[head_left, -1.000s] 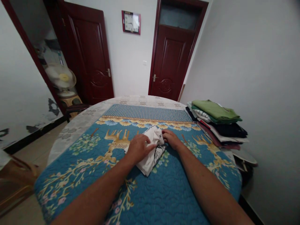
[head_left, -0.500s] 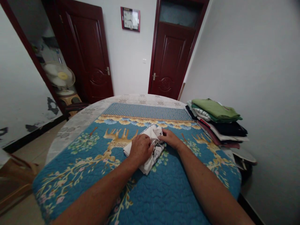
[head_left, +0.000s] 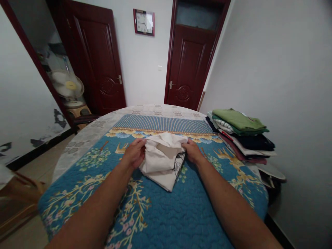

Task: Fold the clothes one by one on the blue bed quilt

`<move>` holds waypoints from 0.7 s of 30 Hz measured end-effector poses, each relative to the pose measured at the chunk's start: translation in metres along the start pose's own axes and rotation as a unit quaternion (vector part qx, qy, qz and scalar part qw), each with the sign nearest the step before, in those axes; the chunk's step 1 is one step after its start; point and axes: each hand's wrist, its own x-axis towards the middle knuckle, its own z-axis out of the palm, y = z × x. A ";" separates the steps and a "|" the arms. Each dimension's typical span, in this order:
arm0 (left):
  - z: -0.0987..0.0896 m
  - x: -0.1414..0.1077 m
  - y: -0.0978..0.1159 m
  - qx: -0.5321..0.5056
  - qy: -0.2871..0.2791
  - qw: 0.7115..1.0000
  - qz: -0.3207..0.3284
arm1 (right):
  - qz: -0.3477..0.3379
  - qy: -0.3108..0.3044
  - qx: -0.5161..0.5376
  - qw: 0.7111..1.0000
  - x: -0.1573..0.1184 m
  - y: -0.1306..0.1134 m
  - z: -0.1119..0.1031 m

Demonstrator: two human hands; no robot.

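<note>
A white cloth (head_left: 159, 166) is held by the left hand (head_left: 136, 152) and right hand (head_left: 192, 151). The bench (head_left: 153, 110) is covered by a blue quilt (head_left: 181, 204); at right, folded clothes (head_left: 241, 133) are stacked.

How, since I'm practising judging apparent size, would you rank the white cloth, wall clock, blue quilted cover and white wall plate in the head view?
1. Blue quilted cover, by far
2. White cloth
3. Wall clock
4. White wall plate
</note>
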 end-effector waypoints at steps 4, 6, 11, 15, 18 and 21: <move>-0.013 0.015 0.010 -0.081 0.048 0.996 0.000 | -0.046 0.110 0.083 0.989 0.010 -0.008 -0.012; -0.015 0.015 0.006 -0.062 0.067 0.996 -0.010 | -0.070 0.123 0.045 0.989 0.011 -0.009 -0.018; -0.015 0.011 -0.007 -0.005 0.072 0.997 -0.034 | -0.182 0.156 -0.275 0.931 0.000 -0.012 -0.019; -0.019 0.017 -0.004 -0.051 0.090 0.994 -0.023 | -0.226 0.061 -0.462 0.856 -0.014 -0.016 -0.004; -0.021 0.021 -0.005 -0.063 0.091 0.994 -0.024 | -0.176 -0.010 -0.492 0.853 -0.024 -0.018 0.012; -0.020 0.018 -0.011 -0.048 0.068 0.996 -0.033 | -0.171 -0.043 -0.462 0.869 -0.033 -0.017 0.028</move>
